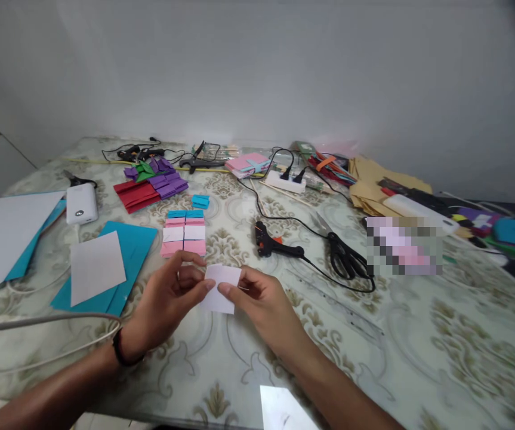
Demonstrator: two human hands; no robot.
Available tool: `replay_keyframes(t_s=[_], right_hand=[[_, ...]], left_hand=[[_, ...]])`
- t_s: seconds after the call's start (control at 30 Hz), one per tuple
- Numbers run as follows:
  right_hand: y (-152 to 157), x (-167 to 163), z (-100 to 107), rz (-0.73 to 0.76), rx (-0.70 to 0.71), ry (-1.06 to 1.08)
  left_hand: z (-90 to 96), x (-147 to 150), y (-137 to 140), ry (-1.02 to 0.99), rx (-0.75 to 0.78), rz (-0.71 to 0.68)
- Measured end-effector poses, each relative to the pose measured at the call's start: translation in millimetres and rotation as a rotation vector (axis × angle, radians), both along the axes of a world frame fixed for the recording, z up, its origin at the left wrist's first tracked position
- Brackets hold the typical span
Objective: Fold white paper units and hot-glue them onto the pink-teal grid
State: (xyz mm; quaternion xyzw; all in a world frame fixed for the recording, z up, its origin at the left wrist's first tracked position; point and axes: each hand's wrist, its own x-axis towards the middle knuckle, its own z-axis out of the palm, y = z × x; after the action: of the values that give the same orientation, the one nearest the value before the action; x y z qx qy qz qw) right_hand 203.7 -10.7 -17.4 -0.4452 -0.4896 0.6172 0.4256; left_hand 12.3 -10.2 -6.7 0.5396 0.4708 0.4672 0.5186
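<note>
A small white piece of paper point(222, 294) is held up over the table between both my hands. My left hand point(167, 298) pinches its left edge with thumb and fingers, and a dark band circles that wrist. On the paper's right side, my right hand point(266, 301) grips it with the thumb in front and the other fingers behind. Just beyond my left hand lies a set of folded pink, white and blue paper strips point(184, 233). Past my right hand rests a black glue gun point(275, 243), with black-handled scissors point(340, 251) beside it.
Blue sheets point(138, 245) with a white sheet on top lie left, near a white power bank point(82, 203). Red folded paper point(136, 196) and purple pieces sit farther back. Cords run from a power strip point(286, 181). A clear ruler point(338, 306) lies right.
</note>
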Motion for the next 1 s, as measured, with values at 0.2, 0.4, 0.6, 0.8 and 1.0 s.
replay_keyframes(t_s=[0.2,0.4,0.6,0.8,1.0], right_hand=[[-2.3,-2.0,-0.1,0.01,-0.029,0.089],[-5.2,-0.1,7.5,0.064,0.11,0.02],[-4.1,2.1,8.0,-0.031,0.237,-0.069],[-6.4,2.4,8.3,-0.056,0.316,-0.072],[-6.8,2.1,7.2,-0.096,0.543,-0.175]], left_hand=[[3.9,-3.4,0.8,0.171,0.005,-0.143],[9.5,-2.4,-0.4,0.274,0.074,-0.09],[10.2,-1.5,-3.6,0.421,0.156,-0.103],[7.5,-4.3,-2.0,0.293,0.123,-0.065],[10.9,-3.3,-6.4,0.401,0.256,-0.062]])
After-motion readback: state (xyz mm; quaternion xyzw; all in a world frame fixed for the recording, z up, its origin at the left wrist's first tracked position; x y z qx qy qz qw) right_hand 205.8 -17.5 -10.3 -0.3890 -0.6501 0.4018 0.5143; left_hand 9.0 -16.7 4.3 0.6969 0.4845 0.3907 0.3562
